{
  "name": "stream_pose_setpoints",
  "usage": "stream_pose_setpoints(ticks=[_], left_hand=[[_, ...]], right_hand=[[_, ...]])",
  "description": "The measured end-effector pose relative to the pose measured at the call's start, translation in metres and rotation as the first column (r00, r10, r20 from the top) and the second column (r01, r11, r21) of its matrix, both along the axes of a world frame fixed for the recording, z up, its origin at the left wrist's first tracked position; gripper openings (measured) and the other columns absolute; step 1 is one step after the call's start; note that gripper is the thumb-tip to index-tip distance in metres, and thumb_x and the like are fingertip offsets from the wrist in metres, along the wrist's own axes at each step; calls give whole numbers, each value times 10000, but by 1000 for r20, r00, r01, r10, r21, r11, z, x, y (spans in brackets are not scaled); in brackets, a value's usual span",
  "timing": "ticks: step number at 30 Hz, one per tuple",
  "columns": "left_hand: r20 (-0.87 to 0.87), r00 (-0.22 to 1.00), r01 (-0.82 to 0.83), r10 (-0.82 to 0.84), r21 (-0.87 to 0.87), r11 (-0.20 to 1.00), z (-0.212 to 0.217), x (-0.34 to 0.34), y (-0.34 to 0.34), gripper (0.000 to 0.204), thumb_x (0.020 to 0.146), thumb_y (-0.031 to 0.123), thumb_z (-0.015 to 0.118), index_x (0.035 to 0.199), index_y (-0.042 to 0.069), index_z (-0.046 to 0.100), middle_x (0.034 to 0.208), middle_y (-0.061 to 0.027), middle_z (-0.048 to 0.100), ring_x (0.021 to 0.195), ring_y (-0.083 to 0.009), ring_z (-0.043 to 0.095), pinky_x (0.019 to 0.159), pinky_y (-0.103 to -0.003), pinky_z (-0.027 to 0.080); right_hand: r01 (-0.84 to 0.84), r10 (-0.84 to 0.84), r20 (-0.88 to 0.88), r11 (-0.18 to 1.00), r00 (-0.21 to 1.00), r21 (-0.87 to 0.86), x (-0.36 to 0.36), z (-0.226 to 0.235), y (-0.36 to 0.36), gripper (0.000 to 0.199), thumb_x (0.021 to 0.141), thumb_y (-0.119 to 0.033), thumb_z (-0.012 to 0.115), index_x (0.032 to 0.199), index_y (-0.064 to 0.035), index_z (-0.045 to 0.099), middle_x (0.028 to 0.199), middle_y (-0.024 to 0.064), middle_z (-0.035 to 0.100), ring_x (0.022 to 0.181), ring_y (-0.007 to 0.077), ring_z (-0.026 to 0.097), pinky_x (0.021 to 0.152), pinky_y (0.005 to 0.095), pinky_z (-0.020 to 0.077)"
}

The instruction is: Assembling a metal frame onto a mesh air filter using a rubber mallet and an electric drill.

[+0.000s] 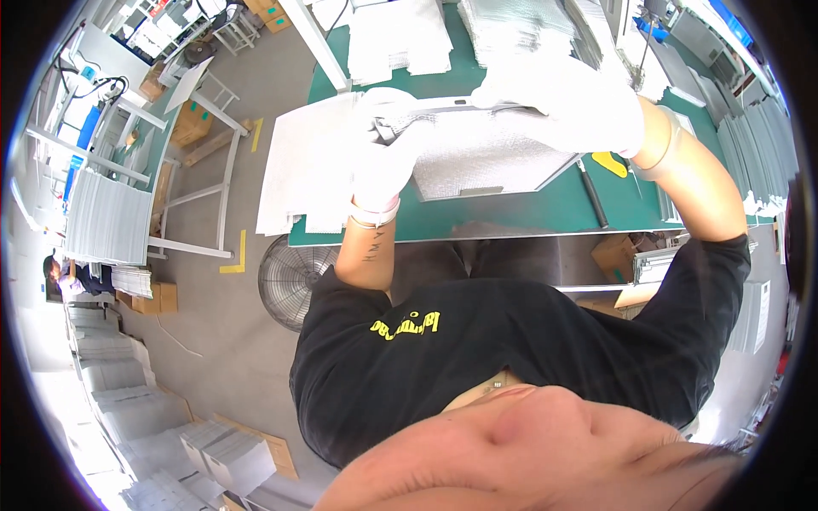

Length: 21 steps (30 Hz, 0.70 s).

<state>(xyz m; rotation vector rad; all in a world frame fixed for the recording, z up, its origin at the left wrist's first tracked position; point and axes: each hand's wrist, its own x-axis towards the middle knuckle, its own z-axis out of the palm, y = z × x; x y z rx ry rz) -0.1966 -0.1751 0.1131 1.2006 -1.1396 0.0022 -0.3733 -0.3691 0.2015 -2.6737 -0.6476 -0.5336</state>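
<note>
A green-topped workbench [511, 213] is spanning the upper middle of the frame, carrying stacks of silvery mesh sheets [400, 38] at top, a pale sheet pile [298, 170] overhanging its left edge, and a yellow tool [611, 163] toward the right.

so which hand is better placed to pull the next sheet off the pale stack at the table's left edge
Probably the left hand. It grips the near-left end of the metal mesh panel, right beside the stack of sheets. The right hand holds the panel's far edge, farther from the stack.
</note>
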Motion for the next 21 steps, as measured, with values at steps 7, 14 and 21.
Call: stream_pose_setpoints(ticks=[7, 14, 21], left_hand=[[-260, 965, -46, -42, -322, 946, -12, -6, -13, 443, 800, -62, 700, 1216, -47, 549, 1084, -81, 605, 836, -85, 594, 733, -196, 480], [-356, 895, -372, 270, -257, 892, -29, -7, -37, 440, 739, 15, 828, 1139, -78, 669, 844, 2, 585, 620, -29, 425, 551, -187, 359], [-66, 962, -272, 265, -324, 906, -31, 8, -29, 350, 865, -38, 657, 1209, -94, 618, 1000, -151, 715, 920, -160, 668, 767, -270, 538]], right_hand=[[138, -152, -185, 987, 971, -86, 9, 11, 15, 478, 925, -132, 555, 1385, -7, 511, 1346, 204, 563, 1239, 363, 520, 1084, 400, 387], [238, -254, -33, 938, 967, -250, 5, -7, -8, 475, 929, -55, 541, 1402, -97, 534, 1388, 114, 568, 1282, 290, 524, 1113, 370, 368], [282, -322, -94, 913, 942, -296, 11, 9, 4, 489, 916, -47, 543, 1403, -90, 530, 1409, 110, 552, 1305, 284, 508, 1130, 376, 346]])
